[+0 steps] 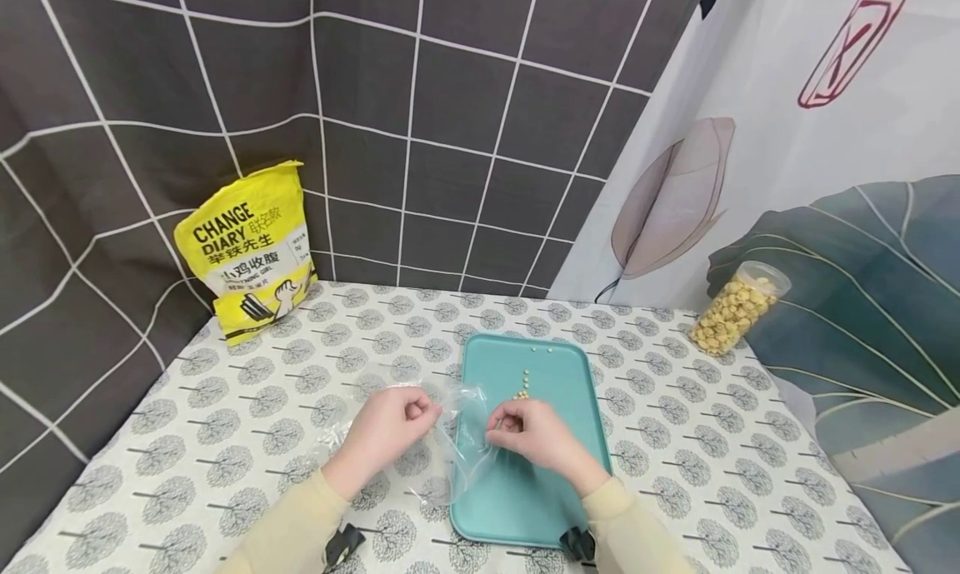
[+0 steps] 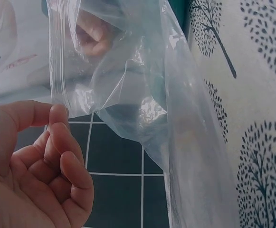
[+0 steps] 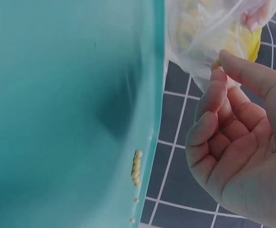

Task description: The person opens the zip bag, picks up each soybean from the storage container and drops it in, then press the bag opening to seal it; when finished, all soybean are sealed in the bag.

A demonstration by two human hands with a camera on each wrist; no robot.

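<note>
My left hand (image 1: 397,428) pinches the zip edge of a clear zip bag (image 2: 128,71) between thumb and index finger, its other fingers curled in. The bag hangs down beside the teal tray (image 1: 480,511) and overlaps its left rim in the head view. Over the tray, close to the bag's mouth, is my right hand (image 1: 536,432). Its thumb and index finger pinch a small yellow bean (image 3: 216,62). Several more pale yellow beans (image 3: 137,168) lie on the tray, some clustered and others in a line toward its far end.
A yellow snack bag (image 1: 258,257) stands at the back left against the dark checked curtain (image 1: 367,166). At the right, a clear jar (image 1: 738,307) of yellow puffed pieces leans by the printed backdrop. Tree-patterned cloth (image 1: 660,491) covers the table.
</note>
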